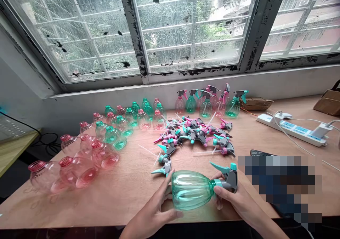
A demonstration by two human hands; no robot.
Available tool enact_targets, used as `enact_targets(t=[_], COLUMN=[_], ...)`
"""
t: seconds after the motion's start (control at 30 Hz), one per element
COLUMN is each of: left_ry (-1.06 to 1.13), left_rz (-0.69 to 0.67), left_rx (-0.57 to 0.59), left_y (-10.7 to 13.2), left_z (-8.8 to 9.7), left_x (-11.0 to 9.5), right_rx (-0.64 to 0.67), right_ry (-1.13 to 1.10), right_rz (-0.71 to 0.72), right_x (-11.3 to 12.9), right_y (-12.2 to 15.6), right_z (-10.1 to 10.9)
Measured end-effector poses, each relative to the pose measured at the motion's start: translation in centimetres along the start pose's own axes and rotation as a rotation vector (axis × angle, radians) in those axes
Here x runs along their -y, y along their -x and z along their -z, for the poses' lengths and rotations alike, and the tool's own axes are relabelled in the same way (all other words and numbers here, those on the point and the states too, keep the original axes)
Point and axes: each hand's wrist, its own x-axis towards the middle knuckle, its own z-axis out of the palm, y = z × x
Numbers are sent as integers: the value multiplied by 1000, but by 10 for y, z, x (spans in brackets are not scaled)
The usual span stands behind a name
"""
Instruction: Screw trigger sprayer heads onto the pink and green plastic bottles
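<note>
Held ribbed green plastic bottle [190,190] (left hand [160,208]), teal-grey plastic sprayer [232,181] (right hand [237,199]); perhaps risked cross-threading if twisted askew.

Translucent green, ribbed plastic bottle [192,193] with a grey-and-turquoise trigger head [232,181]
Round plastic bottles [105,156] in clear pink and green; loose grey spray heads [196,135] trimmed pink or turquoise; pale brown wooden tabletop [135,196]; white-and-blue power strip [289,128].
</note>
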Motion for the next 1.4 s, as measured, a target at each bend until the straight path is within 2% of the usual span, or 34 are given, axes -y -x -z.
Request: enact_targets(t=[0.73,1.4], left_ry=[4,16], left_rz=[-29,-23], left_rx=[20,31], left_y=[1,0], left_z=[-3,0], left_x=[-4,2], right_rx=[33,37], right_ry=[-15,-23], right_rz=[1,3], right_x=[-1,-5], right_y=[0,-1], right_z=[2,3])
